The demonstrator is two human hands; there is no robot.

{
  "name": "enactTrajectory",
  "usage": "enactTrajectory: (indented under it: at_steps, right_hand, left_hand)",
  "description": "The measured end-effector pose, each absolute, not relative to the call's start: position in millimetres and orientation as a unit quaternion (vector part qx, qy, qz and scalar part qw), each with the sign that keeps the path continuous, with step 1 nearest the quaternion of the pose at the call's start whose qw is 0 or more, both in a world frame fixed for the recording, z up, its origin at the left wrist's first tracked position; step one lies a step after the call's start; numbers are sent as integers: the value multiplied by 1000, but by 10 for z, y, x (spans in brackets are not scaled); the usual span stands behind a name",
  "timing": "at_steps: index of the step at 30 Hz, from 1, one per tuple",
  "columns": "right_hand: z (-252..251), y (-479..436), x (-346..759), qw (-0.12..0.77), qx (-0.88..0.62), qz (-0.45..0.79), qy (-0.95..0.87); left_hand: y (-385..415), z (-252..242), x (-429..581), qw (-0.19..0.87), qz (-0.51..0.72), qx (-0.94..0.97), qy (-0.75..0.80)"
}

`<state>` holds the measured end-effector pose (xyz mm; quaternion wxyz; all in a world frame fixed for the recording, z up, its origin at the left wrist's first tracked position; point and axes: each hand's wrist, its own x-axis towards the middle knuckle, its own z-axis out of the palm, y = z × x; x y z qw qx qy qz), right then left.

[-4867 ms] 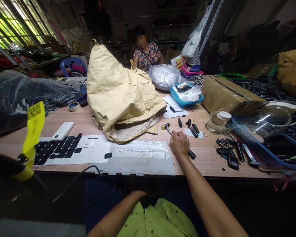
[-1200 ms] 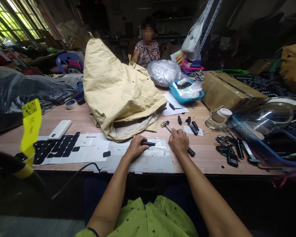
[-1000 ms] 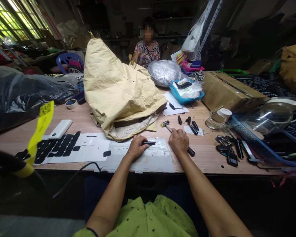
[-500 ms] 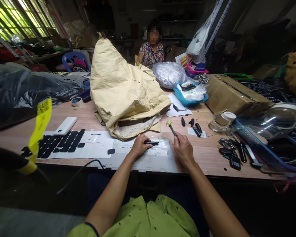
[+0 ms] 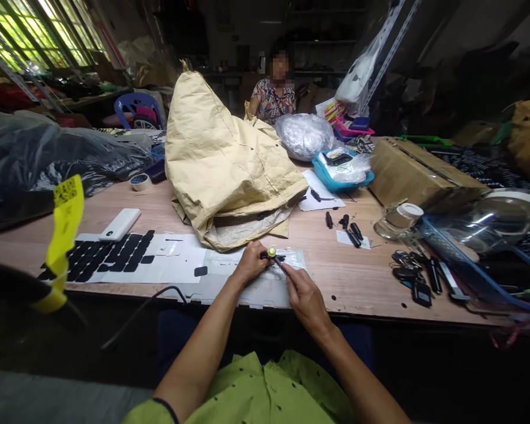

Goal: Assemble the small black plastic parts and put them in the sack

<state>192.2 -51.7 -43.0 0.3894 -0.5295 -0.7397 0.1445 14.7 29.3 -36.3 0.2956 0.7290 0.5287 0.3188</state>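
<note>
Pinched in my left hand (image 5: 252,261) is a small slim black piece (image 5: 282,257), held low over a clear plastic sheet (image 5: 298,259) near the table's front edge. My right hand (image 5: 307,297) is closed round the dark handle of what looks like a small hammer (image 5: 272,252) with a round yellowish head. That head is right at the black piece and partly covers it; whether they touch I cannot tell. Left of my left hand, a white sheet (image 5: 183,253) carries rows of black stickers (image 5: 128,253), with one loose sticker (image 5: 200,271) at its edge.
A big tan sack (image 5: 225,159) stands just beyond my hands. To the right are several black parts (image 5: 355,231), a glass jar (image 5: 395,221), keys (image 5: 404,259) and a cardboard box (image 5: 419,171). A white power bank (image 5: 121,225) lies left. A person (image 5: 274,94) sits opposite.
My right hand has swung left with the hammer, bringing its head from beside the plastic sheet to the black piece. My left hand has stayed nearly in place.
</note>
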Motion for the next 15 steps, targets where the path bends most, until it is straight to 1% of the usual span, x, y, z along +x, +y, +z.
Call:
enactTrajectory:
  at_steps: [6,12,15]
  right_hand:
    - [-433,-522,2000,409,-544,126,-722]
    - [-496,-453,2085,400,-557,105,-720]
    - [-475,-285,2183,379,-593,65,-707]
  left_hand:
    - [284,-386,164,287,330,712,549]
    - [288,-408,173,280,332,707,558]
    - [276,-419,173,278,328,712,556]
